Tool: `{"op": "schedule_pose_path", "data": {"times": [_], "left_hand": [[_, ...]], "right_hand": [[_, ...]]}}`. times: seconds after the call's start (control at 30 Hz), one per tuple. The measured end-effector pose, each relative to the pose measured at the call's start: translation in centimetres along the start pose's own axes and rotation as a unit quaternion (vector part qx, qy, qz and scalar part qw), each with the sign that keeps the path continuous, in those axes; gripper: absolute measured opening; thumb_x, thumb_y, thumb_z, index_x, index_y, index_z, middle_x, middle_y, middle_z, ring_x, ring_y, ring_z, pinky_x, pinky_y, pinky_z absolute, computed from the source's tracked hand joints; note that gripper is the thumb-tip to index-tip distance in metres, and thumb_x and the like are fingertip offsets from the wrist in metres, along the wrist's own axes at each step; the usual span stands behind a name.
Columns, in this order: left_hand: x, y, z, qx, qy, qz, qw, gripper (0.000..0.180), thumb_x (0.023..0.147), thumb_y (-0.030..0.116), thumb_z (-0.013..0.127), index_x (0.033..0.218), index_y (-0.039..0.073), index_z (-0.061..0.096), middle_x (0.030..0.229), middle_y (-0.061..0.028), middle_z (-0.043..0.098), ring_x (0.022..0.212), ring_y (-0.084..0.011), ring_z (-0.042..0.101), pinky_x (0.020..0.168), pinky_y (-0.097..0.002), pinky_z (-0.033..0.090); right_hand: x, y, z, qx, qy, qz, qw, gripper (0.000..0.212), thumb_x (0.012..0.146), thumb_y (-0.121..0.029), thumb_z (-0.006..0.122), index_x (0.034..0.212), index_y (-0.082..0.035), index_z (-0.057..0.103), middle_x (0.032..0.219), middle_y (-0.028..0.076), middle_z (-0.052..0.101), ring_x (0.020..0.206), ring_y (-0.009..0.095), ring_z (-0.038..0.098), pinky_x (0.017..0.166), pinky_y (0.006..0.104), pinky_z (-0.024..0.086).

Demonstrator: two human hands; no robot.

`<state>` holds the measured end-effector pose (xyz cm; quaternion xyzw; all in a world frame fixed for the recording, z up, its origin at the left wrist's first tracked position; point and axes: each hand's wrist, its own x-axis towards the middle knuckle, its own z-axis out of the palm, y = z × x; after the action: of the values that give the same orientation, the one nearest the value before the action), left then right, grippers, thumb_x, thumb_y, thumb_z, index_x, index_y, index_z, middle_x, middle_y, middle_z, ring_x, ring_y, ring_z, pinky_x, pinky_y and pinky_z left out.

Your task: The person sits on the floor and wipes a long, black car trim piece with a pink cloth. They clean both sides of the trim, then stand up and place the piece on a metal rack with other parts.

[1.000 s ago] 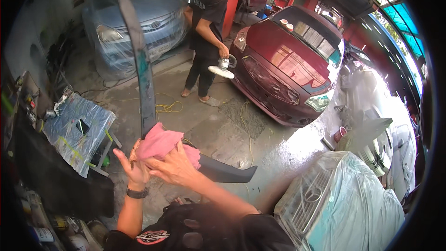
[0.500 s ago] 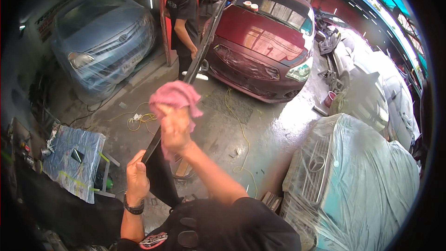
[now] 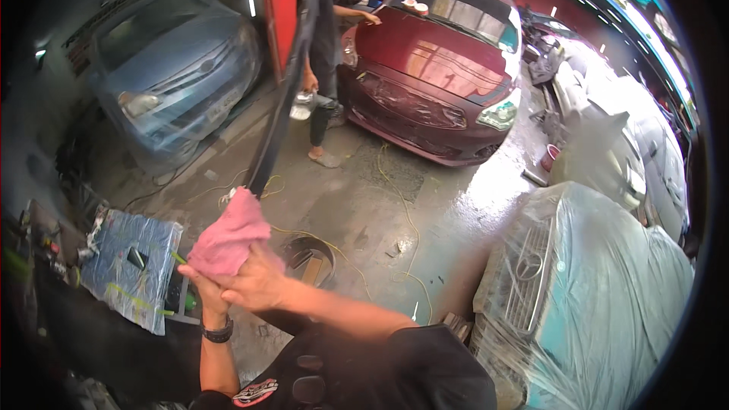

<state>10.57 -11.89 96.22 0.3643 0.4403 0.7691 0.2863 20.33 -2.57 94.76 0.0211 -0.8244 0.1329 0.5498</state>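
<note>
A long, narrow black strip-shaped panel [image 3: 277, 125] slants up and away from me. My right hand [image 3: 258, 285] presses a crumpled pink cloth [image 3: 234, 231] onto its near end, fingers closed on the fabric. Close against it, my left hand [image 3: 209, 292], with a dark band on the wrist, holds the panel's near end from the left; the cloth hides part of its fingers. That end of the panel lies beneath the cloth and hands, out of sight.
A person [image 3: 315, 61] stands beyond the panel, near a dark red car [image 3: 429, 83]. A plastic-covered blue car [image 3: 186, 68] is at far left, a covered teal vehicle [image 3: 600, 288] at right. A wrapped board [image 3: 133, 269] stands at left; a yellow cord [image 3: 406, 235] crosses the floor.
My right hand and the cloth have slid down the panel toward my left hand. The panel's far end has swung left. The person has turned, stretching one arm to the red car.
</note>
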Motion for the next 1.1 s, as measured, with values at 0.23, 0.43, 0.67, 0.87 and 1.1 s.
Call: {"op": "schedule_pose_path", "data": {"times": [0.23,0.43,0.67,0.87,1.1], "left_hand": [[-0.2,3.8,3.1,0.216,-0.150,0.031,0.964,0.043,0.091,0.037,0.071,0.089,-0.005,0.065,0.085,-0.0045,0.060,0.076,-0.0113,0.053,0.066,-0.0259,0.042],[-1.6,4.2,1.9,0.234,-0.185,0.004,0.954,0.039,0.092,0.033,0.070,0.088,-0.006,0.064,0.083,-0.0067,0.059,0.073,-0.0140,0.052,0.065,-0.0284,0.041],[-1.7,3.2,3.0,0.201,-0.248,0.044,0.947,0.042,0.091,0.033,0.070,0.077,-0.005,0.060,0.075,-0.0086,0.054,0.069,-0.0196,0.050,0.064,-0.0321,0.040],[-1.0,2.2,2.9,0.230,-0.208,0.055,0.949,0.054,0.092,0.046,0.067,0.081,-0.006,0.061,0.078,-0.0073,0.055,0.070,-0.0167,0.049,0.063,-0.0313,0.040],[-1.0,0.9,2.7,0.249,-0.200,0.055,0.946,0.050,0.091,0.044,0.069,0.094,-0.006,0.066,0.084,-0.0082,0.060,0.074,-0.0171,0.054,0.066,-0.0299,0.044]], "right_hand": [[4.9,10.2,-7.4,-0.056,0.106,0.026,0.992,0.042,0.087,-0.034,0.053,0.116,-0.008,0.069,0.118,0.015,0.062,0.111,0.036,0.053,0.102,0.0483,0.037],[13.3,16.9,-16.5,-0.135,0.104,-0.048,0.984,0.031,0.087,-0.022,0.053,0.108,-0.006,0.069,0.114,0.018,0.061,0.110,0.037,0.054,0.099,0.0466,0.040],[18.6,21.6,-22.5,0.029,0.193,0.155,0.968,0.037,0.101,-0.022,0.047,0.131,-0.002,0.056,0.121,0.019,0.060,0.114,0.029,0.057,0.102,0.0381,0.041],[10.5,15.7,-13.7,-0.020,0.207,0.309,0.928,0.059,0.103,-0.026,0.045,0.150,0.003,0.023,0.126,0.022,0.054,0.118,0.030,0.053,0.103,0.0387,0.039],[8.7,15.2,-10.1,0.019,0.254,0.269,0.929,0.045,0.103,-0.024,0.046,0.135,0.005,0.032,0.122,0.025,0.054,0.112,0.033,0.056,0.098,0.0411,0.043]]}}
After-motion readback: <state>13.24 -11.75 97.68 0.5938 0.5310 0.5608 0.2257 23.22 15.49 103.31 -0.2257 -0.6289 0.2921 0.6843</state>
